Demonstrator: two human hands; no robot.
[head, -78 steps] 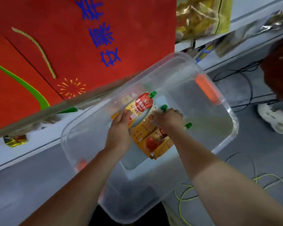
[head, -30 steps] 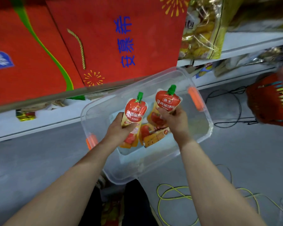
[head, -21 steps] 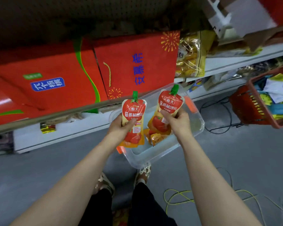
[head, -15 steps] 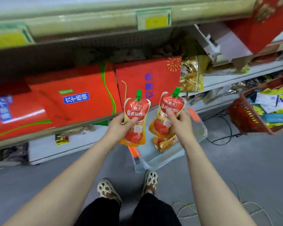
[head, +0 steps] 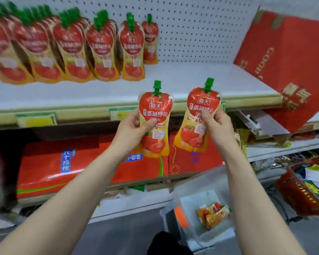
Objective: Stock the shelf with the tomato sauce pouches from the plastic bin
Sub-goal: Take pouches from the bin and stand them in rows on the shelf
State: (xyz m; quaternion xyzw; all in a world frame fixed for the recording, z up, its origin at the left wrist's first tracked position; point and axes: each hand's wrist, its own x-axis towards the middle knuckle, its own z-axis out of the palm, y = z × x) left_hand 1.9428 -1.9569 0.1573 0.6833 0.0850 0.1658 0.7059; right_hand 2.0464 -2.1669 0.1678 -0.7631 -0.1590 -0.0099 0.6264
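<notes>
Two red-and-yellow, green-capped tomato sauce pouches are upright before the shelf [head: 191, 78] edge. The left hand [head: 131, 127] grips the left pouch [head: 156, 115], and the right hand [head: 216, 126] grips the right pouch [head: 201, 115]. Roughly six blurred rows of shelved pouches [head: 72, 46] stand far left. The count of the bin pouches [head: 213, 215] in the plastic bin [head: 188, 190], near right, is unclear.

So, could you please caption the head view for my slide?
Left hand and right hand each hold a tomato sauce pouch before the shelf; more pouches lie in the plastic bin.

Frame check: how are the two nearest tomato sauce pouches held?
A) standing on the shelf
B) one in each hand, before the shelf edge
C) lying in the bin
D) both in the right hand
B: the left hand grips the left pouch, the right hand grips the right pouch, both off the shelf.
</notes>
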